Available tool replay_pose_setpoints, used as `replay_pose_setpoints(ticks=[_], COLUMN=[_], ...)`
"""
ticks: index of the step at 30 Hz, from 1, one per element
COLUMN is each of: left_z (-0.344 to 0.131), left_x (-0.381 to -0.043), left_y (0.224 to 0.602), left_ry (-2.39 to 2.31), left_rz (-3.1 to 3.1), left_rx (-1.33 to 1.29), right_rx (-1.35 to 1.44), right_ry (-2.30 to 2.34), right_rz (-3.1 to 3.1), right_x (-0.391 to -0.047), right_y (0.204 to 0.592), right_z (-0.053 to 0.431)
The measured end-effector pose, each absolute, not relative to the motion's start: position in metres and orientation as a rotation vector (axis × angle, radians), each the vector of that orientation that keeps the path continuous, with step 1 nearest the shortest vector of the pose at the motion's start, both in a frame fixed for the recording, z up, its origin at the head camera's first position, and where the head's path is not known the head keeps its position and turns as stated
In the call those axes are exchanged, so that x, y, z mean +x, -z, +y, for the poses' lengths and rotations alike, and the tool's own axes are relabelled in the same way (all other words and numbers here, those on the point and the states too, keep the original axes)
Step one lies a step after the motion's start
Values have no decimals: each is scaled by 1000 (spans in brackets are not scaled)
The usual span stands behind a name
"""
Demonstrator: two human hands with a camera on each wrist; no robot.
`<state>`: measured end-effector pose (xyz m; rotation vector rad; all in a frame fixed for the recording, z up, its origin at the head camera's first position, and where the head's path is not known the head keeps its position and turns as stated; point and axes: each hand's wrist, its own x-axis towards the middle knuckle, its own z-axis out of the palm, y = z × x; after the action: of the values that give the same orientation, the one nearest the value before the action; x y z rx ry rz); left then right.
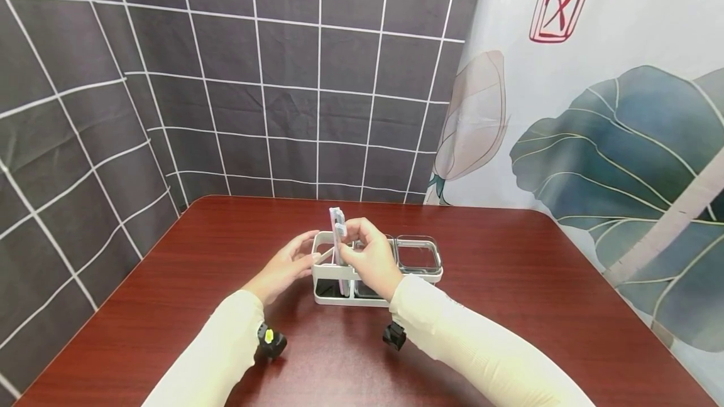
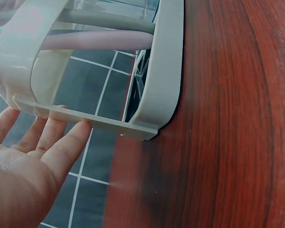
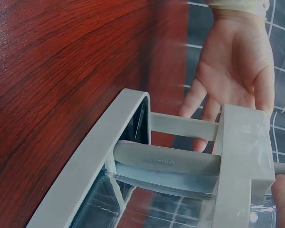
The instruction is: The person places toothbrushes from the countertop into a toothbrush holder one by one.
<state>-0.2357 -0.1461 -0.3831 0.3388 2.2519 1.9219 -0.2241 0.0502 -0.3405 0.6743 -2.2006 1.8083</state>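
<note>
On the table stands a white two-level toothbrush holder (image 1: 378, 301). Two upright toothbrushes (image 1: 339, 230) pass down through its left compartment; one handle is pink (image 2: 99, 41), the other a grey handle (image 3: 168, 159) with raised lettering. My right hand (image 1: 370, 259) reaches in from the right and pinches them below the heads with thumb and fingers. At the holder's left end is my left hand (image 1: 288, 265), palm turned to the frame. Its fairly straight fingertips touch the side post (image 2: 104, 124), the thumb by the upper rim.
A clear cup (image 1: 418, 255) sits in the holder's right compartment, with another partly behind my right hand. The red-brown wooden table (image 1: 498, 306) extends to a dark gridded curtain (image 1: 283, 112) behind and a leaf-printed cloth (image 1: 611, 174) at right.
</note>
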Motion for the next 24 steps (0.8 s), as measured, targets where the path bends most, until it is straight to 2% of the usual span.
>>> replay_pose_setpoints(ticks=[24], left_z=[-147], left_x=[-237], left_y=[387], left_ry=[-1979], left_rz=[2189], left_rx=[419], right_rx=[761], right_ry=[-1754], right_rz=[-2241], right_x=[-222], right_y=[345], right_z=[42])
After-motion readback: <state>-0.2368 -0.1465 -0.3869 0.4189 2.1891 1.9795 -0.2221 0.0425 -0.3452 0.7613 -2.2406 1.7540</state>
